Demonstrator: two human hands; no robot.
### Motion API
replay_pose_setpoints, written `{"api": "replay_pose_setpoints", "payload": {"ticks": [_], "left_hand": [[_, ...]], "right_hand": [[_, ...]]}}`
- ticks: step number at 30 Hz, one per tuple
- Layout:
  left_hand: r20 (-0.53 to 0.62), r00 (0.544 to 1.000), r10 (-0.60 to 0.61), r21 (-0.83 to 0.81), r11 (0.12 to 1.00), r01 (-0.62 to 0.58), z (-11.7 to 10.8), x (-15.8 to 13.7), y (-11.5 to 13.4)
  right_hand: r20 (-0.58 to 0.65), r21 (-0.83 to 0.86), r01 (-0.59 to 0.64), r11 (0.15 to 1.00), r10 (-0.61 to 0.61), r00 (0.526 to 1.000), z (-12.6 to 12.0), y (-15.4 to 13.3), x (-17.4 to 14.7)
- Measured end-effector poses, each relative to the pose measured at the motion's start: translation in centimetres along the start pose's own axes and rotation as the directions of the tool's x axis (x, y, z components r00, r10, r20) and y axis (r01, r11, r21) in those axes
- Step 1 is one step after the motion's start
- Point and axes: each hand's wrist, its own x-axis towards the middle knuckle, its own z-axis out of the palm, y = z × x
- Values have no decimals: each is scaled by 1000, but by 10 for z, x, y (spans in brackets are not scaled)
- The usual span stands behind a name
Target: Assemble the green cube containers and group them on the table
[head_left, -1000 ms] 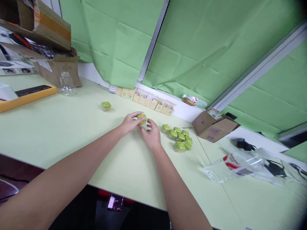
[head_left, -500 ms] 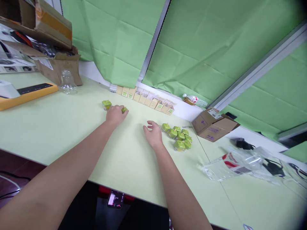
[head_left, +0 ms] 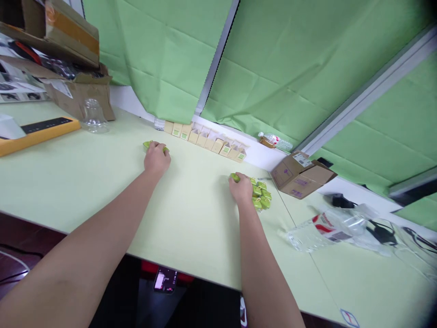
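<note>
My left hand (head_left: 157, 158) is closed over a small green-topped box (head_left: 165, 149) at the left of the table, its fingers hiding most of it. Another green-topped box (head_left: 146, 144) sits right beside those fingers. Farther right, my right hand (head_left: 241, 187) has its fingers round a further green-topped box at the left edge of a cluster; only its green top (head_left: 234, 177) shows. The rest of the cluster (head_left: 265, 202), several boxes with green tops, clear lower parts and pale loops, stands partly behind this hand.
Small beige cartons (head_left: 209, 140) line the wall. A brown cardboard box (head_left: 296, 176) and a large clear bottle (head_left: 321, 231) are to the right. A clear glass vessel (head_left: 94, 119), an orange-edged device (head_left: 51, 132) and stacked cardboard boxes (head_left: 82, 93) occupy the left.
My left hand has carried its green-topped box left, up against the other one. My right hand has moved right from bare table to the cluster and closed on a box.
</note>
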Motion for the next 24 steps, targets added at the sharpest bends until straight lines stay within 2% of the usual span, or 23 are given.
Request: {"api": "replay_pose_setpoints", "payload": {"ticks": [6,12,16,18,20,22,24], "left_hand": [[-50,998,-26,-46,999,24,1,2,-3],[-75,997,-33,-37,999,31,0,2,-5],[-96,994,45,5,999,-45,-3,-9,11],[-63,982,178,32,984,-176,-1,-15,19],[20,959,281,58,958,-282,5,-19,23],[105,958,268,99,956,-278,11,-19,21],[145,970,195,134,968,-214,17,-16,16]], "right_hand": [[8,-17,50,999,-50,999,5,-3,-1],[13,79,64,995,-66,998,5,-17,-7],[68,187,113,976,-127,990,9,-35,-18],[93,248,136,959,-163,982,12,-44,-24],[111,295,153,943,-192,975,13,-50,-29],[121,317,161,935,-208,971,13,-54,-32],[126,327,154,933,-204,971,13,-55,-33]]}}
